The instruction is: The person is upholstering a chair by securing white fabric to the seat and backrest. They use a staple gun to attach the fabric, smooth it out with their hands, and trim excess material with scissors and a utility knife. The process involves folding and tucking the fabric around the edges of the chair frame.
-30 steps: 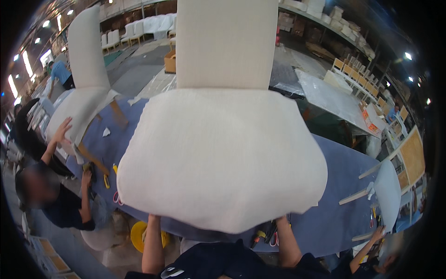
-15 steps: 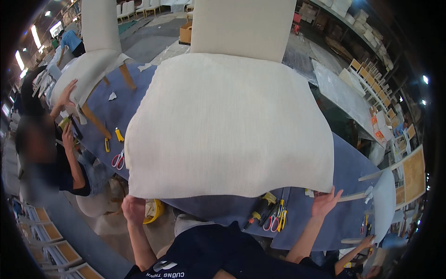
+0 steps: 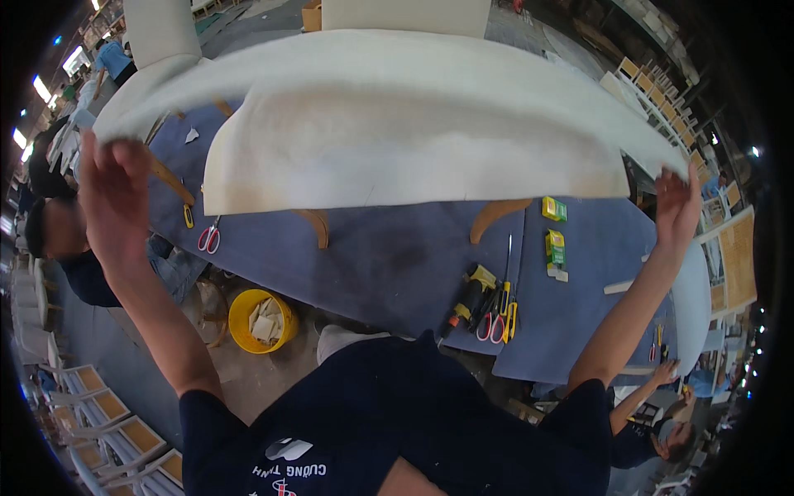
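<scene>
Cream fabric (image 3: 397, 54) stretches in a raised, curved span between my two hands above an upholstered chair. My left hand (image 3: 117, 194) is closed on its left end, blurred by motion. At the other end my right hand (image 3: 676, 202) grips the fabric edge with curled fingers. Below the span shows the chair's cream seat (image 3: 397, 165), with curved wooden legs (image 3: 316, 227) standing on the blue-covered table (image 3: 380, 264). Behind it rises the chair's cream backrest (image 3: 405, 15).
Red-handled scissors (image 3: 209, 238) lie left. A power tool (image 3: 471, 298), a yellow cutter (image 3: 511, 318) and another pair of scissors (image 3: 491, 325) lie nearer me. Small yellow-green boxes (image 3: 555, 248) sit right. A yellow bucket (image 3: 240, 335) holds scraps. Co-workers flank the table.
Both hands have risen and spread apart, lifting the near edge of the fabric up and away from me. The chair's front legs, the small boxes and the bucket have come into sight.
</scene>
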`<state>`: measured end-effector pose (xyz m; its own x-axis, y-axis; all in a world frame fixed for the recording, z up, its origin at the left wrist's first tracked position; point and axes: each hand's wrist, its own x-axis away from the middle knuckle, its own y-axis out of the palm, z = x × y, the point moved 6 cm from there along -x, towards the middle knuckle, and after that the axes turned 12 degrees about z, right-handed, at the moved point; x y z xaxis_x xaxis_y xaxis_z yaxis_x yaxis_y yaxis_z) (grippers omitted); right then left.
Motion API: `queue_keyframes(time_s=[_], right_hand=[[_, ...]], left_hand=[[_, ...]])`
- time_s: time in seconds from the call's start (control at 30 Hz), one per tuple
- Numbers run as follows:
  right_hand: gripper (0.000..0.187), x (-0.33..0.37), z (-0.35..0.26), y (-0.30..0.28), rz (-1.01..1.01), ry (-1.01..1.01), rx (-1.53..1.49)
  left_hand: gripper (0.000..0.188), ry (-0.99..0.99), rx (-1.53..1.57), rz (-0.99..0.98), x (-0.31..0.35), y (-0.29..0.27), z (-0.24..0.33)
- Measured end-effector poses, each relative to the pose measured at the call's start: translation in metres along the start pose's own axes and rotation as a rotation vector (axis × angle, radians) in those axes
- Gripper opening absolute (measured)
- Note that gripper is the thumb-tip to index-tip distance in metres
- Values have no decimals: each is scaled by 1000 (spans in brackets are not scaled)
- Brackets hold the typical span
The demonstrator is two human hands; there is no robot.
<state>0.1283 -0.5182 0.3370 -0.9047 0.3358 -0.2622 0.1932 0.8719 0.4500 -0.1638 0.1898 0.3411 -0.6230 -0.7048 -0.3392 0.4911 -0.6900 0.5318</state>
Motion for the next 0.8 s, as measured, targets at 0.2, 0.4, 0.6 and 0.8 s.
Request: queue_keyframes(time_s=[0.2, 0.4, 0.6, 0.8], right_hand=[[27, -23, -25, 42, -151, 17, -112], [20, -8, -8, 6, -116, 27, -116], [28, 77, 75, -46, 301, 43, -161], [32, 159, 208, -71, 487, 312, -305]], left_hand=[[24, -17, 124, -300, -29, 36, 20], [22, 12, 63, -67, -18, 10, 3], [40, -102, -176, 596, 77, -89, -55], [53, -364, -702, -266, 139, -136, -113]])
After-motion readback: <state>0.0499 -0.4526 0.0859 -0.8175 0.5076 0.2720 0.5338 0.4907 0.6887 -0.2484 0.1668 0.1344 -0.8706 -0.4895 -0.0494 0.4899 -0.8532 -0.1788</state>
